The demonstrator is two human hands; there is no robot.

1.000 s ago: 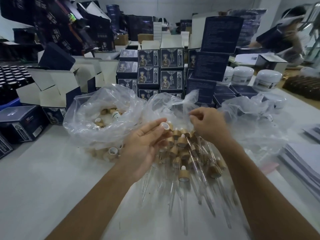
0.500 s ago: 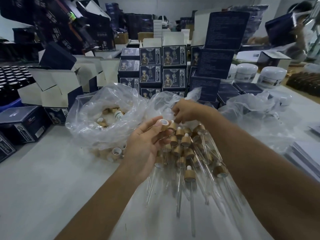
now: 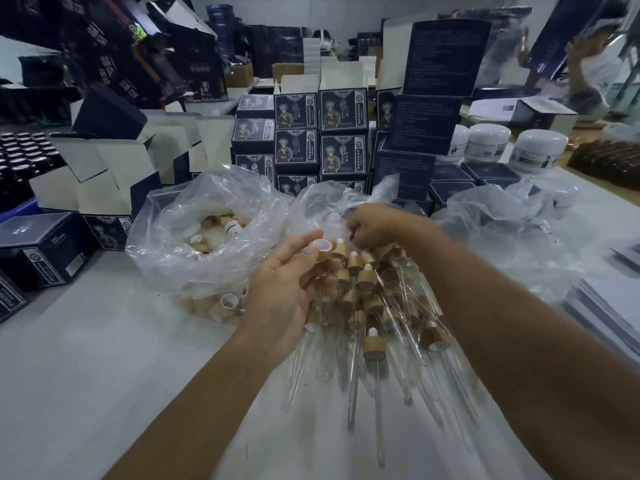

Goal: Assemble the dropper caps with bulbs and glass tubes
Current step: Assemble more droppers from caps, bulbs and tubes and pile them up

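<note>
My left hand pinches a wooden dropper cap between thumb and fingers, its white open end facing up. Just below and right lies a pile of assembled droppers, wooden caps with white bulbs and long glass tubes pointing toward me. My right hand reaches behind that pile into a clear plastic bag with its fingers curled; what it grips is hidden. A second clear bag at the left holds several loose wooden caps.
Dark blue printed boxes are stacked behind the bags. Open white-lined cartons and a dark box stand at the left. White jars and a crumpled bag sit at the right, with a paper stack. A person works at the back right.
My right hand has moved up and away from the pile into the bag behind it. The left hand keeps hold of the cap, almost still.
</note>
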